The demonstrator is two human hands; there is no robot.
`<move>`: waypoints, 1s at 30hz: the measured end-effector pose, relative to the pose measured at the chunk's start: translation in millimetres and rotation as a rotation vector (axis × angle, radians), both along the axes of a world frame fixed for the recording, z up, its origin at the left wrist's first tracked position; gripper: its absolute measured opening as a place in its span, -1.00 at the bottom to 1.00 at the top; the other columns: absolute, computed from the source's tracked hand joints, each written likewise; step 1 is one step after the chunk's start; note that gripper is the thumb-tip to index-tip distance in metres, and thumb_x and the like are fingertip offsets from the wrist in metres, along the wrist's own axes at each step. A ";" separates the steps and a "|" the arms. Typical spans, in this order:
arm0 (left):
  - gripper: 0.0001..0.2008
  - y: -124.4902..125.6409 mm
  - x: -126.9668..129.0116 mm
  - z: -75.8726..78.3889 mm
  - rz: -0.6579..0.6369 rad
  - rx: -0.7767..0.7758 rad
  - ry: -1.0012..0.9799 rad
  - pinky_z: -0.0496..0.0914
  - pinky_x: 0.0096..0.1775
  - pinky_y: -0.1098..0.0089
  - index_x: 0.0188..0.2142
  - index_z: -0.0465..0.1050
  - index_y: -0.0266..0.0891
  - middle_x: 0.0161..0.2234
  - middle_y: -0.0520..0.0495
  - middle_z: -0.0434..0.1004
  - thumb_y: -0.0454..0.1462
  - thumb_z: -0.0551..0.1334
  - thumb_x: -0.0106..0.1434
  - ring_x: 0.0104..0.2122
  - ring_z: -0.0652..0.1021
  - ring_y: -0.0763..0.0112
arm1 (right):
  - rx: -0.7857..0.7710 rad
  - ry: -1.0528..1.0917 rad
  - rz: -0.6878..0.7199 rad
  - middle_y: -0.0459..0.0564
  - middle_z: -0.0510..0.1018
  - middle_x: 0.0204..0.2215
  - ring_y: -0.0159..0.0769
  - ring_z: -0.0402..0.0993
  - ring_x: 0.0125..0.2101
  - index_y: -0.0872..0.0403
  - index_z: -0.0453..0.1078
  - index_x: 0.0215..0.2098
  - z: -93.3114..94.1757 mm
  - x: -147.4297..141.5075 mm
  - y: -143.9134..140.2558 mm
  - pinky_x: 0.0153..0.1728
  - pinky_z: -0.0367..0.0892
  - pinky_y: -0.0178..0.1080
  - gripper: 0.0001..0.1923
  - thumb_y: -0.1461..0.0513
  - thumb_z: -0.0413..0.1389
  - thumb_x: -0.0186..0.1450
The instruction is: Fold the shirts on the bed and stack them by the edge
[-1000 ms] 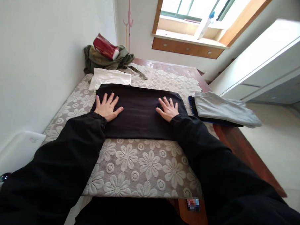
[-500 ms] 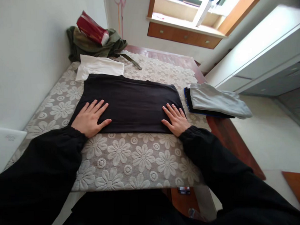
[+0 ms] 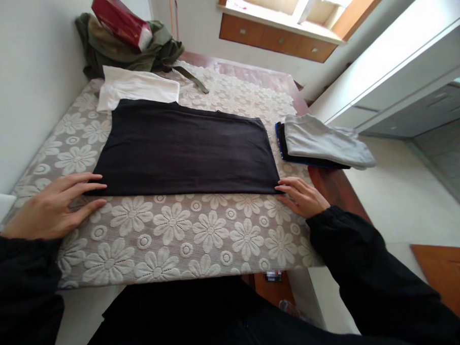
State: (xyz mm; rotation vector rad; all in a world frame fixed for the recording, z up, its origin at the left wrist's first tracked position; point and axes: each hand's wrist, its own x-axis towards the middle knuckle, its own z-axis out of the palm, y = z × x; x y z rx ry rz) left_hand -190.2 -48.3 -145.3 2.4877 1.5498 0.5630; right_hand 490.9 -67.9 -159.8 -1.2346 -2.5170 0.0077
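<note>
A black garment (image 3: 189,150), folded into a wide flat shape, lies on the flowered tablecloth (image 3: 210,227). At its near left corner is my left hand (image 3: 59,205), fingertips over the cloth and thumb apart in front of the edge. My right hand (image 3: 301,196) is at the near right corner, its fingertips touching the garment and its thumb a little apart below them. Both hands are open. Whether either thumb reaches under the fabric I cannot tell.
Beyond the garment lie a folded white cloth (image 3: 142,87) and a green bag (image 3: 124,56) with a red packet (image 3: 118,17) on it. To the right, a stack of folded clothes (image 3: 326,141) sits at the table's edge. A wall (image 3: 31,82) borders the left side.
My hands have moved from lying flat on the garment outward and toward me, to its near corners. The view has shifted slightly.
</note>
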 end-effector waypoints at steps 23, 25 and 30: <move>-0.52 -1.9 -6.2 -4.1 0.242 0.047 0.037 0.51 0.23 0.07 0.19 0.59 0.18 0.13 0.03 0.70 0.05 0.14 0.37 0.11 0.67 0.02 | 0.016 0.164 -0.079 0.05 0.74 -0.10 -0.06 0.71 -0.09 -0.12 0.66 -0.07 -4.7 -0.8 6.1 0.02 0.66 0.04 -0.76 0.17 0.11 0.53; -0.56 -1.0 -8.7 -6.0 0.244 0.070 0.037 0.52 0.20 0.10 0.18 0.60 0.20 0.12 0.06 0.71 0.01 0.13 0.40 0.10 0.68 0.04 | 0.002 0.171 -0.107 0.07 0.73 -0.09 -0.03 0.69 -0.07 -0.12 0.66 -0.05 -6.4 -1.2 5.8 0.03 0.64 0.07 -0.77 0.15 0.13 0.52; -0.47 -1.7 -10.4 -7.1 0.274 0.051 0.055 0.53 0.19 0.06 0.32 0.48 0.37 0.14 0.14 0.70 0.03 0.11 0.39 0.10 0.68 0.00 | -0.040 0.155 -0.096 0.09 0.71 -0.05 0.03 0.68 -0.02 -0.14 0.66 0.01 -7.5 2.0 6.4 0.07 0.63 0.12 -0.78 0.07 0.22 0.47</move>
